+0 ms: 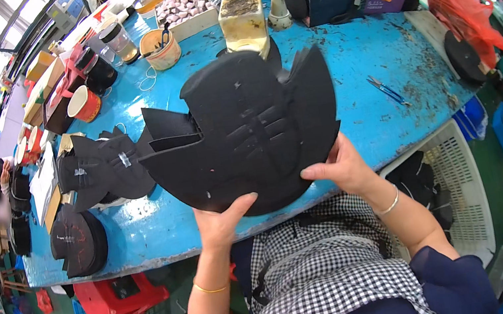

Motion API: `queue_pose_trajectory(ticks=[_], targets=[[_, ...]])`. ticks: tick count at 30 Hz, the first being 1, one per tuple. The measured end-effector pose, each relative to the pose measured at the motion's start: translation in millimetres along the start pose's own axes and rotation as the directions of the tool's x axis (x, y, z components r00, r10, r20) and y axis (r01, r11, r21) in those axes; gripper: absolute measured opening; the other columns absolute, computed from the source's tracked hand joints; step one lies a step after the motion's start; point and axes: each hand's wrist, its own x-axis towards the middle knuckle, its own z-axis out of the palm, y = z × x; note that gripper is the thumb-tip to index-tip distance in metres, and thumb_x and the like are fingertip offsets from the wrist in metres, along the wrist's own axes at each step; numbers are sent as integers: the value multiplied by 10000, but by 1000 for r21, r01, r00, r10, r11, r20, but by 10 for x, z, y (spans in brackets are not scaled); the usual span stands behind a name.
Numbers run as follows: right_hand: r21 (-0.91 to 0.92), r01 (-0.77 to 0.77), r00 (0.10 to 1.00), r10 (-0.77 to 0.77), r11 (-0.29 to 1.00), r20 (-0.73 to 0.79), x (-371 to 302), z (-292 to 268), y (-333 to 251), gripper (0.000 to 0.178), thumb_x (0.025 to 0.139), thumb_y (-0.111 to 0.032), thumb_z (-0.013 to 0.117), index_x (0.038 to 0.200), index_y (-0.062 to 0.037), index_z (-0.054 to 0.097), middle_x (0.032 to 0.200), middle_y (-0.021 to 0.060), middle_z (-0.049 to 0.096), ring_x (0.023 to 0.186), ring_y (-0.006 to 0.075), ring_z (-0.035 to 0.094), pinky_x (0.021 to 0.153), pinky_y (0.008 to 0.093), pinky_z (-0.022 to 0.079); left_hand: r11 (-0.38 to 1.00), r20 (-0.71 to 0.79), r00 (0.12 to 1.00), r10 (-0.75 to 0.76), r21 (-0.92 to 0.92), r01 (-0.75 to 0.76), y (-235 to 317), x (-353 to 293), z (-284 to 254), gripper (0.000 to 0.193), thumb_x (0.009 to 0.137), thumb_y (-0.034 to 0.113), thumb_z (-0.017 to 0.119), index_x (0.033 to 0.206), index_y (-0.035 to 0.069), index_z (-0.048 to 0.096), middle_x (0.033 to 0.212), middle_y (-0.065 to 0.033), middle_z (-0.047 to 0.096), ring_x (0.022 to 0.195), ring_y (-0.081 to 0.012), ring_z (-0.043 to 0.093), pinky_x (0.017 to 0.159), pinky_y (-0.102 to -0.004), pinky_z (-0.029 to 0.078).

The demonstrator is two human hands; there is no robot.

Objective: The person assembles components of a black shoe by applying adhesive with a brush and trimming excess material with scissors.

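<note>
A thick stack of black cut pieces (pixel 241 138), soft-looking like fabric or foam, is held up over the front edge of the blue table (pixel 392 112). Its near edge is rounded, and pointed flaps fan apart on both sides. My left hand (pixel 221 221) grips the near left edge, thumb on top and fingers hidden beneath. On the near right edge my right hand (pixel 342 168) is closed the same way, its thumb lying on the top piece. More black notched pieces (pixel 106 166) lie on the table to the left, beside a rounded black stack (pixel 79 241).
Blue-handled snips (pixel 388 90) lie at right. Farther back stand a yellowed square container (pixel 243 24), a grey cone (pixel 278 7), a tub (pixel 160 49) and jars (pixel 118 42). A white basket (pixel 465 186) holding black pieces is below right; a red stool (pixel 118 298) is below left.
</note>
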Motion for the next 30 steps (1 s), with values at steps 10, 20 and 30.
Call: queue_pose_trajectory(ticks=[10,20,30], targets=[[-180,-50,999,52,982,8,-24,-417,334,674,762,8,820,1353,-7,497,1231,69,633,1093,151,598,978,321,493,975,76,975,-207,95,199,-371,-51,-107,661,708,-120,786,1297,0,512,1208,-99,614,1103,-200,612,982,-354,513],[-148,156,988,-154,977,24,108,-424,273,911,722,44,837,1471,-42,326,1428,64,499,1284,159,483,1093,336,419,909,171,979,112,381,-170,-432,58,-112,860,725,-136,711,1458,34,296,1288,-91,528,1176,-176,560,1034,-349,456],[-69,151,980,-158,986,-122,174,-246,81,1071,701,-96,878,1548,-48,225,1463,97,437,1355,210,436,1144,364,365,997,55,997,-60,43,58,-401,141,-38,563,763,-112,729,1276,44,558,1223,-48,600,1146,-184,576,1006,-340,464]])
